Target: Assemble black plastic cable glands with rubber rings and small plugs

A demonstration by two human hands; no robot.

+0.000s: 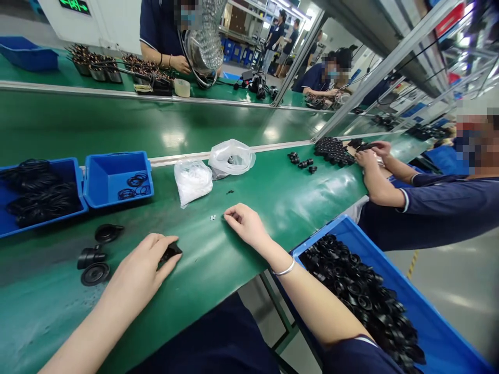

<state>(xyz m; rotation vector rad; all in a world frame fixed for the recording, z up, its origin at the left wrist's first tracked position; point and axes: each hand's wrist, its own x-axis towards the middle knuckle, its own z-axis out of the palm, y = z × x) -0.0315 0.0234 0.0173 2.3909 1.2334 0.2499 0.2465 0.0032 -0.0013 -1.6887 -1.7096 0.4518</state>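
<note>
My left hand (142,262) is closed around a black plastic part (170,253) at the near side of the green table, with fingers and thumb covering most of it. To its right, my right hand (247,226) hovers low with thumb and forefinger pinched together; a dark speck shows at the tips, too small to name. Just left of those fingertips lie tiny whitish pieces (212,217). A few small dark pieces (230,192) rest beyond them. Several round black plastic parts (95,274) sit left of my left hand.
Beyond my hands stand a bag of white stuff (193,182) and an open clear bag (233,158). Blue bins (117,161) with black cords and rings are at left. A big blue crate (440,311) of black parts adjoins the table at right, near a co-worker's hands (372,154).
</note>
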